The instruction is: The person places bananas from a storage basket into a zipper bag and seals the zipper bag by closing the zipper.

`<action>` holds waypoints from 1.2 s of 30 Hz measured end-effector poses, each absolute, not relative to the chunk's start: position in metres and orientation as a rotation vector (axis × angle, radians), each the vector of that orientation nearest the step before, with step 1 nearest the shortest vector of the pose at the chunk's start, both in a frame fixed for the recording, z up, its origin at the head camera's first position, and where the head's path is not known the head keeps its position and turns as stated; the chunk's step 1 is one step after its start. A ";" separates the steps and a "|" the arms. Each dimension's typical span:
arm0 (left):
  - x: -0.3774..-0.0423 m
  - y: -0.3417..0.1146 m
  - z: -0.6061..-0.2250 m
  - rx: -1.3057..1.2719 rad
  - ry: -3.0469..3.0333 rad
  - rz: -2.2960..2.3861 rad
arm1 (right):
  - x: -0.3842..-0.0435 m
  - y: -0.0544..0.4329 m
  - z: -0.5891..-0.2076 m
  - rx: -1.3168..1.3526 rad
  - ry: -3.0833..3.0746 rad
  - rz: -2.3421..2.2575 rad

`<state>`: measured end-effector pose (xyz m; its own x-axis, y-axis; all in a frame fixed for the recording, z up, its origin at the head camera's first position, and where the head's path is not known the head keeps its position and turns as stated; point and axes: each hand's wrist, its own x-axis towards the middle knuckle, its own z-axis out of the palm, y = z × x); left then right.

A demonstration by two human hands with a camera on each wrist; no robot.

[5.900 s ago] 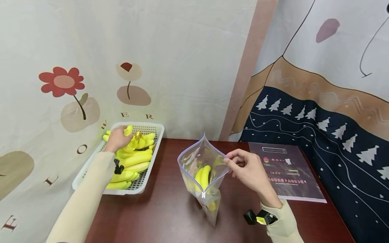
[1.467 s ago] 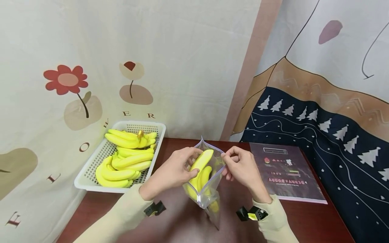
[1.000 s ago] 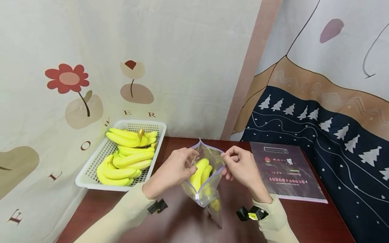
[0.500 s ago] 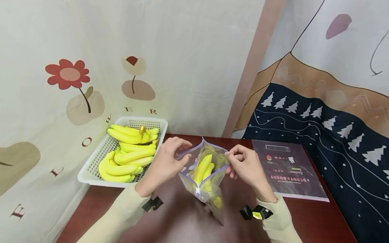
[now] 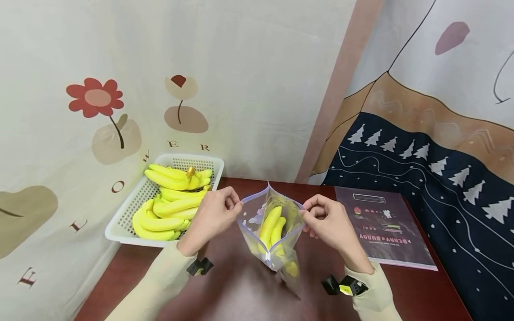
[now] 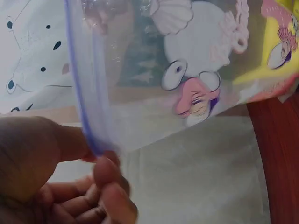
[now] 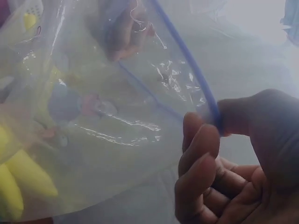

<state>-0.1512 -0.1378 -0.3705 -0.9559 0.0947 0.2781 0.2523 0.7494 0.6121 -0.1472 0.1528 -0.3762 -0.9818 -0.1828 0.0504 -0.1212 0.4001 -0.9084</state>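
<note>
The left hand and right hand pinched the edges of a clear bag, wide open, curved bananas inside.

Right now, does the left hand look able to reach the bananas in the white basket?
Probably yes: the white basket is near and its bananas lie uncovered, but the left hand pinches the plastic bag, so it should release that first.

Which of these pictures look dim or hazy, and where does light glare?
Head view: bright and mostly clear, with a pale sheen on the tabletop; left wrist view: dim and soft, the left hand dark; right wrist view: hazy, white glints on the clear bag, upper right washed out, right hand in shade.
</note>
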 end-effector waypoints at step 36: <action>-0.193 -0.178 -0.400 -0.355 -2.693 -1.215 | -0.145 0.172 -0.374 -0.359 2.958 -1.268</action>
